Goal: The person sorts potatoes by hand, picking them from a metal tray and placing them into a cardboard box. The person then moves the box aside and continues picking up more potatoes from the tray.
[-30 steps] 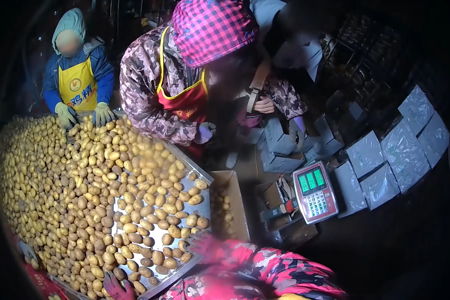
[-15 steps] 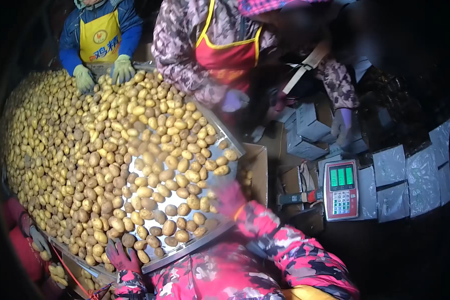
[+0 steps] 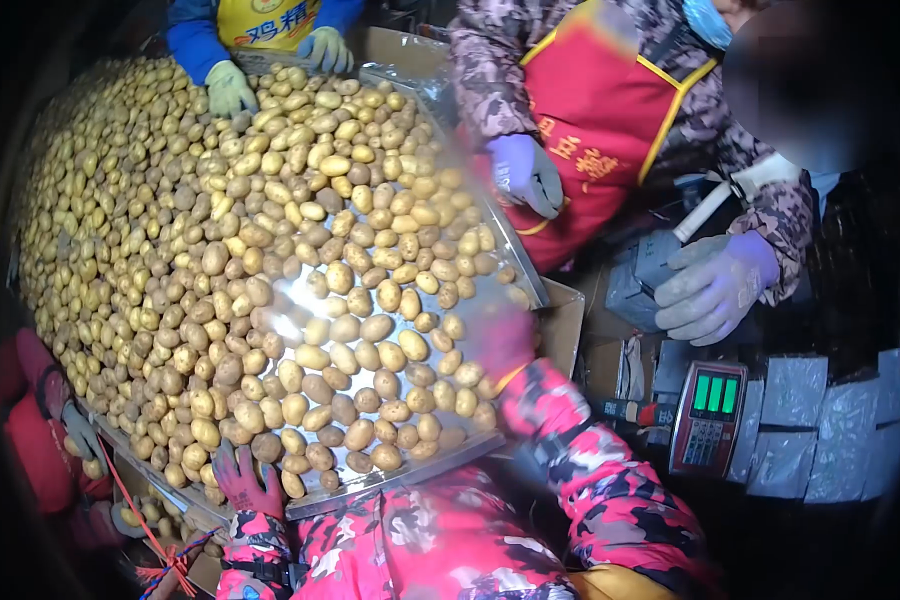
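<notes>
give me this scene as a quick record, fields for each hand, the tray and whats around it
left hand: red glove, fingers spread, resting on potatoes at the tray's near edge
right hand: motion-blurred, at the tray's right corner beside the cardboard box; grip unclear
metal tray: heaped with potatoes
scale: green display lit, right of the box
co-workers: purple gloves on a person in a red apron; pale gloves on the far heap

Small yellow-brown potatoes (image 3: 270, 250) lie heaped across the shiny metal tray (image 3: 400, 477).
</notes>
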{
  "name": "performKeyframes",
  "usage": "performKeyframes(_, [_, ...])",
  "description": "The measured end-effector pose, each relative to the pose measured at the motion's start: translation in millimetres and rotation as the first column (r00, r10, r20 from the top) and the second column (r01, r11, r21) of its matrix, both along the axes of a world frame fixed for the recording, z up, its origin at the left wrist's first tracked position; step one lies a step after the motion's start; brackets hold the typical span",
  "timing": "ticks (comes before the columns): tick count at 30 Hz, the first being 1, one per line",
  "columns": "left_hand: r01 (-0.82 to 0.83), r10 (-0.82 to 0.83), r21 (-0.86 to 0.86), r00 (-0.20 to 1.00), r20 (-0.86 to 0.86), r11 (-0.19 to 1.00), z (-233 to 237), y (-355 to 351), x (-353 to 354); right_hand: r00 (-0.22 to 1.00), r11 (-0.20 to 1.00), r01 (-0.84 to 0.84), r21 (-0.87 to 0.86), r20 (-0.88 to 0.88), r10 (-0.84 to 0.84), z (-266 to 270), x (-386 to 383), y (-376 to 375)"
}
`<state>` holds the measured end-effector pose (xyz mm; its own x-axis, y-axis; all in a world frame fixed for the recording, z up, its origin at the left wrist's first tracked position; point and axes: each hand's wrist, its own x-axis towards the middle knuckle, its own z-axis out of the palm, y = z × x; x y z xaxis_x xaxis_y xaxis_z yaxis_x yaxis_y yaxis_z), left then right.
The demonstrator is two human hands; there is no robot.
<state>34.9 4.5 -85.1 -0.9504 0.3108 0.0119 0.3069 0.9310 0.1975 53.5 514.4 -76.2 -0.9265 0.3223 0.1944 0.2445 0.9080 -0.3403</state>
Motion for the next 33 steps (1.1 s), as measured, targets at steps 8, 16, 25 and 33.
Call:
performKeyframes(8, [0.003, -0.003, 0.026, 1.000, 0.013, 1.000, 13, 7, -5, 0.986, 0.881, -0.011, 0.473, 0.152, -0.070, -9, -57, 117])
performKeyframes(16, [-0.046, 0.045, 0.021, 0.998, 0.031, 0.999, 11, 5, -4, 0.997, 0.625, -0.017, -0.780, 0.030, 0.065, 15, -185, 47])
performKeyframes(25, [-0.026, 0.036, 0.156, 0.997, -0.062, 0.987, 14, 2, -11, 0.853, 0.076, 0.248, -0.966, 0.255, 0.454, 49, -144, -132])
performKeyframes(33, [0.053, -0.188, 0.695, 0.975, 0.119, 0.717, 118, 73, -43, 0.600, 0.108, -0.052, -0.993, 0.055, 0.798, 84, -92, -231])
